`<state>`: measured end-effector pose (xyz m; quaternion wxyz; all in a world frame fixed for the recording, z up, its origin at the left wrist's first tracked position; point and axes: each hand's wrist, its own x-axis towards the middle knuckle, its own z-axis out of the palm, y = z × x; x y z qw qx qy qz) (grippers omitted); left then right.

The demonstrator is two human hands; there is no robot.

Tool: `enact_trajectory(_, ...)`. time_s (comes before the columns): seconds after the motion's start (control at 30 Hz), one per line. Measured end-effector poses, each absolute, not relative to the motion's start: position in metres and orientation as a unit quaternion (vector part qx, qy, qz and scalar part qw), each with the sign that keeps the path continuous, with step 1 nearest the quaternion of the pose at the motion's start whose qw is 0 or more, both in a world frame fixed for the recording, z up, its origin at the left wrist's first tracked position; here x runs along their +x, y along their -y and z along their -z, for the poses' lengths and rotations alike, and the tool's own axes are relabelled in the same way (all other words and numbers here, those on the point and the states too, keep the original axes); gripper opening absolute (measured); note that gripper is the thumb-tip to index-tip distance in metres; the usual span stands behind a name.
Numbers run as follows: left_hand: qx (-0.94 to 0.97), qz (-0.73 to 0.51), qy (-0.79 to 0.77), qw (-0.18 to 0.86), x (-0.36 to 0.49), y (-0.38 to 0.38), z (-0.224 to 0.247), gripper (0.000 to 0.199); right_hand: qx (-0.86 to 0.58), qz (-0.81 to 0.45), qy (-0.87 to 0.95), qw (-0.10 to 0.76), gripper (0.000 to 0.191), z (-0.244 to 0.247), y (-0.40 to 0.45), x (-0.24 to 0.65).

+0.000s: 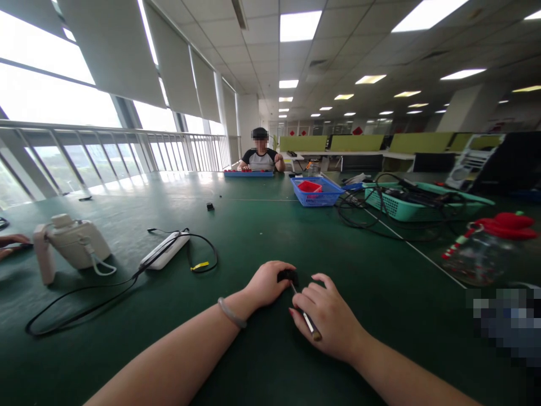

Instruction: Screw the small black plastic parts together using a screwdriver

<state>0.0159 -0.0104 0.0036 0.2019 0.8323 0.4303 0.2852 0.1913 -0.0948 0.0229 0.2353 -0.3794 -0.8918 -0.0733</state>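
Head camera view: at the far left edge, another person's hand [12, 245] is seen on the green table [236, 242], near a beige bottle [80, 242] with a strap. Next, a white box [164, 251] is crossed by a black cord [127, 285]; a small black block [210, 207] is set farther back. By the left hand [268, 283], fingers curled, a small dark object [288, 276] is gripped just above the table's middle front; its kind cannot be made out. By the right hand [329, 318], partly closed, a thin tool [313, 327] is held, its shaft pointed at that object; whether they touch cannot be told. Farther back, a blue basket [319, 197] is placed, then a green basket [393, 206] filled with black cables, and a red-topped jar [486, 254].
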Motion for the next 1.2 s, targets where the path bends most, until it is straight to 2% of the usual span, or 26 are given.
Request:
enact_trajectory(0.23,0.836,-0.296,-0.413,0.208,0.0157,0.0089,-0.0043,0.033,-0.381,0.048,0.897,0.22,0.008,-0.0217,0.0938,0.1917)
enact_trajectory(0.53,0.832,-0.284,-0.423,0.218,0.0151,0.0091,-0.0052,0.037,-0.37,0.021,0.907,0.201,0.006,-0.0216,0.0922,0.1927)
enact_trajectory(0.93,0.837,-0.292,-0.423,0.191,0.0159,0.0062,-0.0011,0.036,-0.373,0.02,0.902,0.218,0.01,-0.0182,0.0909,0.1942)
enact_trajectory(1.2,0.85,-0.278,-0.404,0.192,0.0153,0.0065,-0.0019,0.038,-0.364,0.008,0.893,0.265,0.015,-0.0197,0.0892,0.1978)
